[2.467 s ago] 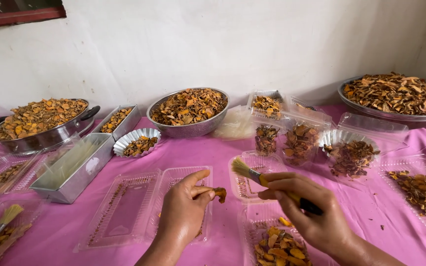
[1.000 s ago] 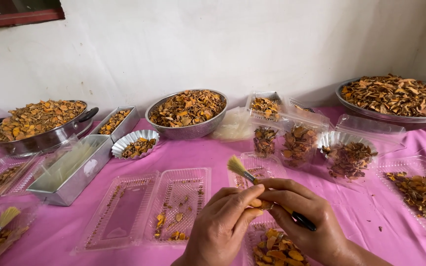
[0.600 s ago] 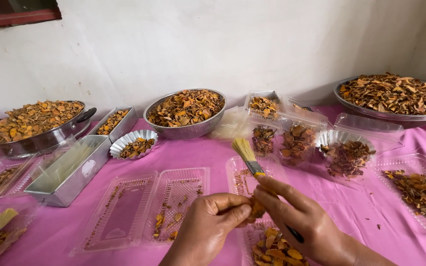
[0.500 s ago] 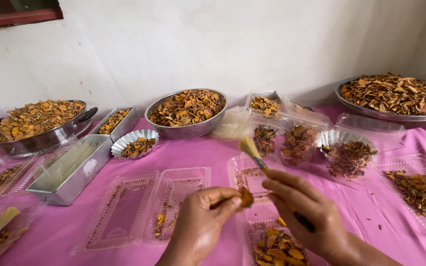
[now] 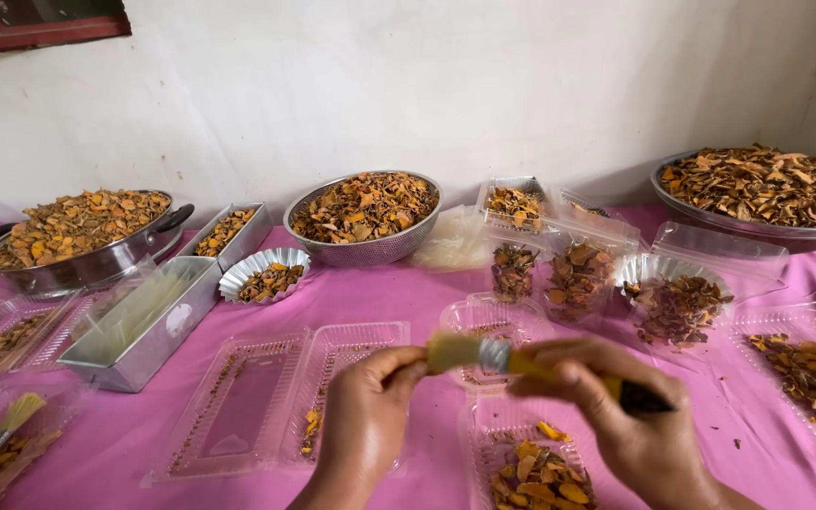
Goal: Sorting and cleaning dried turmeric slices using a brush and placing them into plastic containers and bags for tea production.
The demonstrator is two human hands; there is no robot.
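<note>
Right grip (image 5: 616, 416) clasps a brush (image 5: 512, 359); left fingertips (image 5: 399, 364) pinch its bristles at nine o'clock. Crumbs could scatter onto the table (image 5: 408, 302).

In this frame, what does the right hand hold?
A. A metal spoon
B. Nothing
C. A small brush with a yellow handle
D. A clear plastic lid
C: the right hand grips a small brush with a yellow handle and metal ferrule, held level over the pink cloth, its bristle end at the fingertips of the left hand.
</note>
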